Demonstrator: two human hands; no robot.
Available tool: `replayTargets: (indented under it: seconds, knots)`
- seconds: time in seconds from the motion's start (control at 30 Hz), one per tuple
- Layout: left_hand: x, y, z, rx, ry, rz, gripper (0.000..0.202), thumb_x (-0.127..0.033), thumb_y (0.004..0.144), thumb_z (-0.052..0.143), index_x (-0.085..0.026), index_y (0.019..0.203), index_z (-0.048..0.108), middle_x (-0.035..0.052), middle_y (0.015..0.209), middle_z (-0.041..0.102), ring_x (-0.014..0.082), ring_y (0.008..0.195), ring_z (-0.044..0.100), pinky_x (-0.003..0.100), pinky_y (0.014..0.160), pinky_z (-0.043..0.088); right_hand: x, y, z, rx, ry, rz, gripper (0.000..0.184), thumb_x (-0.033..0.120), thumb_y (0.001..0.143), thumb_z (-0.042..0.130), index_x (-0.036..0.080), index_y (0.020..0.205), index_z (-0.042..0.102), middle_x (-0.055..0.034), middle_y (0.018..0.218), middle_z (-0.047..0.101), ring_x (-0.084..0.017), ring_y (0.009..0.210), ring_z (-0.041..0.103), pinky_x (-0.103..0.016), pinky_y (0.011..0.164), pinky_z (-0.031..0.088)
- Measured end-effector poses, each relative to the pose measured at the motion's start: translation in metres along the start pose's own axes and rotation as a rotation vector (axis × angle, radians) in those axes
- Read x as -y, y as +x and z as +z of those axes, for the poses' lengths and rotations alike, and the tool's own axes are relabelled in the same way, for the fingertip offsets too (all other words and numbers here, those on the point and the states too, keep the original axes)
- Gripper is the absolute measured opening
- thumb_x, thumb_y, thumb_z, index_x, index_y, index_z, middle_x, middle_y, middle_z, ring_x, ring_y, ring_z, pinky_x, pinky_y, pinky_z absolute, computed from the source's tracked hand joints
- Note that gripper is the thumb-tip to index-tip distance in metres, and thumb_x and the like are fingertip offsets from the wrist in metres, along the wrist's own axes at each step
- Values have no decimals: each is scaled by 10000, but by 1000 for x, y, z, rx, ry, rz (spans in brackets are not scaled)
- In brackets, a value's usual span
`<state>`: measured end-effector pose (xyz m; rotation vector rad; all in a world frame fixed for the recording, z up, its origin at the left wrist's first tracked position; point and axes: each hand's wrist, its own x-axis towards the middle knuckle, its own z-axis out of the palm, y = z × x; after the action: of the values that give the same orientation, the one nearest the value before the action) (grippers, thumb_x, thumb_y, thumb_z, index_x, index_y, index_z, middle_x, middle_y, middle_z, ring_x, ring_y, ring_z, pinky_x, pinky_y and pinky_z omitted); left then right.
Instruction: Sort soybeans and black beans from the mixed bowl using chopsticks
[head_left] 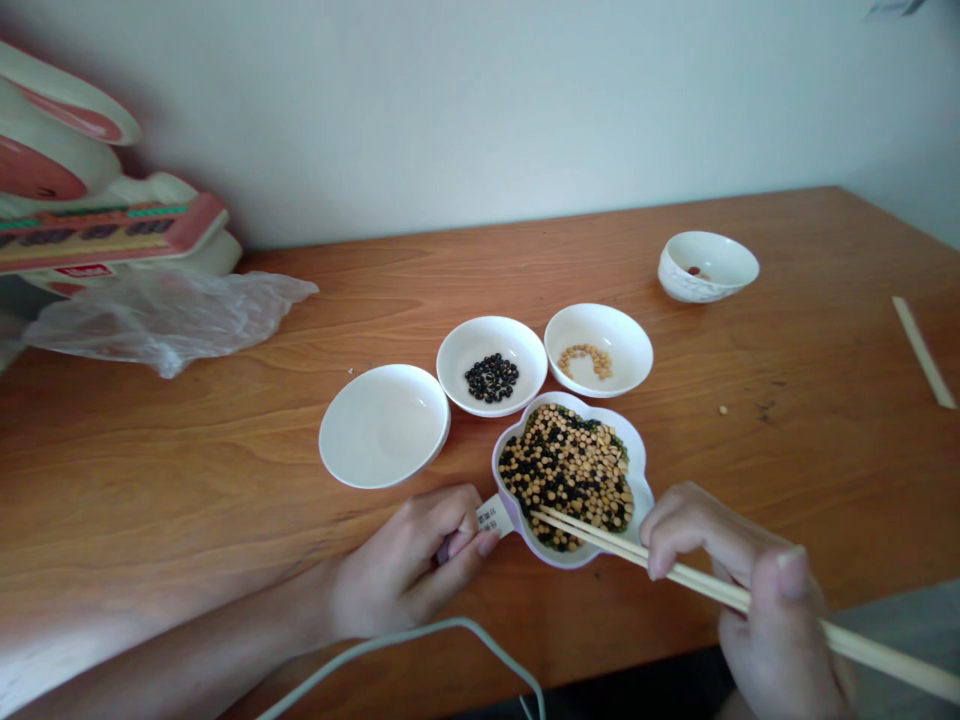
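Observation:
A flower-shaped white bowl [640, 470] full of mixed yellow, black and green beans sits near the table's front edge. My left hand [409, 565] grips its short handle [491, 517] at the bowl's left side. My right hand [750, 600] is closed on a pair of wooden chopsticks [675, 570] whose tips reach into the near part of the mixed beans. Behind stand three small white bowls: an empty one [384, 424], one with black beans [492, 364], one with a few yellow beans [598, 348].
A further white bowl [708, 265] holding a small red bit stands at the back right. A crumpled clear plastic bag [165, 315] and a pink-and-white appliance [90, 220] fill the back left. A paper chopstick sleeve [924, 352] lies far right. One loose bean [723, 410] rests on the table. A grey cable [420, 640] runs along the front.

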<state>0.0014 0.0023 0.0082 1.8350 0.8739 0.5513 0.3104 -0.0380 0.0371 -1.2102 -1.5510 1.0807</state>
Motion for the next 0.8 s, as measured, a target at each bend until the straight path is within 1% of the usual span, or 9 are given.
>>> replayTargets:
  seconds: [0.13, 0.2, 0.27, 0.37, 0.43, 0.5, 0.7, 0.8]
  knots:
    - [0, 0, 0, 2, 7, 5, 264, -158, 1042, 533, -224, 837, 380, -27, 799, 475, 104, 669, 400, 250, 613, 330, 0, 1, 0, -35, 25, -27, 694, 622, 1069, 148, 248, 807, 671, -56, 786, 623, -232, 772, 590, -388, 709, 418]
    - [0, 0, 0, -2, 11, 14, 262, -152, 1039, 535, -223, 838, 383, -28, 796, 478, 102, 663, 398, 250, 611, 331, 1, 3, -1, -45, 28, -37, 702, 627, 1067, 151, 250, 793, 677, -56, 766, 624, -229, 747, 586, -383, 688, 414]
    - [0, 0, 1, -6, 13, 18, 260, -149, 1038, 535, -222, 837, 386, -29, 791, 480, 99, 656, 396, 249, 605, 330, 3, 5, -2, -57, 27, -40, 724, 667, 1054, 160, 252, 770, 681, -55, 742, 626, -227, 724, 584, -376, 666, 413]
    - [-1, 1, 1, -11, 10, 24, 257, -150, 1038, 535, -222, 837, 391, -29, 789, 483, 98, 651, 395, 249, 598, 333, 7, 8, -1, -58, 24, -42, 768, 768, 1004, 177, 250, 733, 674, -53, 710, 622, -227, 696, 586, -365, 636, 417]
    - [-1, 1, 1, -13, 10, 29, 258, -148, 1036, 540, -221, 836, 393, -27, 791, 484, 99, 654, 395, 249, 600, 338, 8, 8, -1, -45, 24, -20, 802, 830, 963, 166, 247, 737, 669, -56, 718, 623, -230, 694, 591, -364, 630, 427]
    - [0, 0, 1, -12, 11, 25, 261, -149, 1037, 542, -221, 836, 392, -28, 791, 480, 99, 655, 394, 249, 600, 337, 7, 7, 0, -23, 22, -4, 818, 854, 943, 150, 247, 757, 666, -61, 746, 630, -238, 710, 600, -369, 643, 439]
    - [2, -1, 1, 4, 13, 20, 258, -163, 1051, 521, -225, 845, 378, -31, 799, 471, 102, 658, 392, 250, 610, 332, 4, 6, -1, -14, 14, -11, 771, 780, 995, 138, 255, 777, 658, -53, 756, 623, -230, 734, 593, -365, 667, 431]
    - [1, -1, 1, 8, 21, 19, 260, -169, 1057, 514, -226, 846, 372, -35, 796, 466, 103, 658, 389, 251, 615, 332, 6, 5, -3, 0, -1, -10, 773, 777, 997, 132, 249, 763, 645, -55, 752, 619, -230, 731, 590, -368, 664, 423]
